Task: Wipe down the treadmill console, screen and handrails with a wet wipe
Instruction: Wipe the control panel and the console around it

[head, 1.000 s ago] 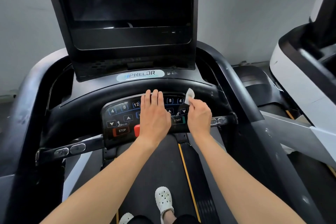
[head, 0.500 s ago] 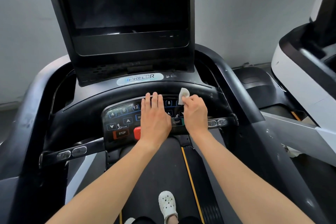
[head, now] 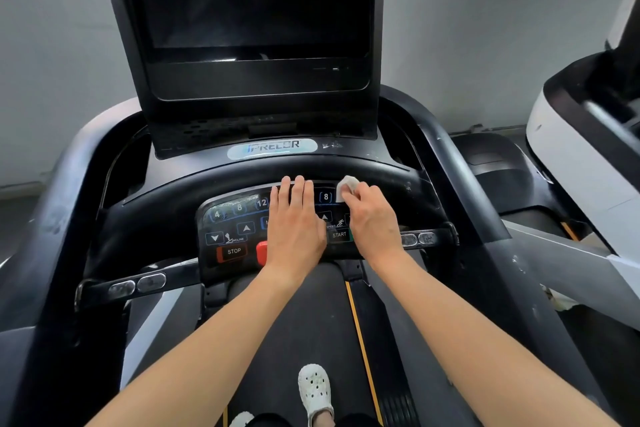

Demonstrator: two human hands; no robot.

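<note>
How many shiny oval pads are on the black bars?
4 silver oval metal pads: two side by side on the left black grip bar, two on the right black grip bar, beside the right hand.

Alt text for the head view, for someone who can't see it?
A right hand pinches a white wet wipe at the top right of the treadmill's button panel, while the left hand lies flat on the panel beside it. The dark screen stands above.
</note>
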